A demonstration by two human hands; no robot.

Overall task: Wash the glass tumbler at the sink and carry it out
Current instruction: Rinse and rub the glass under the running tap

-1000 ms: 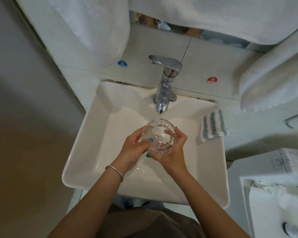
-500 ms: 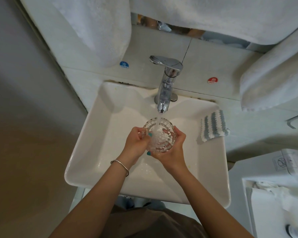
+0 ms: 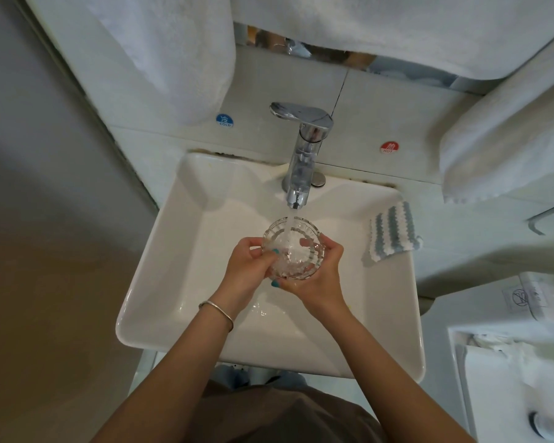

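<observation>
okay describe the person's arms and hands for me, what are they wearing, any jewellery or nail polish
Both forearms are bare, with no sleeves in view. The left wrist carries a thin silver bangle. Teal polish shows on the nails of the left hand; on the right hand the nail colour is unclear. No rings or watch are visible.

- Glass tumbler [image 3: 291, 247]: lower wall and base covered by left hand [image 3: 247, 270] and right hand [image 3: 317, 276]; base not visible.
- Sink [image 3: 186, 251]: drain hidden beneath the hands.
- Towels [image 3: 173, 52]: cut off by top edge.
- Dark bottle [image 3: 549, 425]: cropped at lower right corner; type unreadable.
- Mirror strip [image 3: 301, 49]: reflection too blurred to identify.
</observation>
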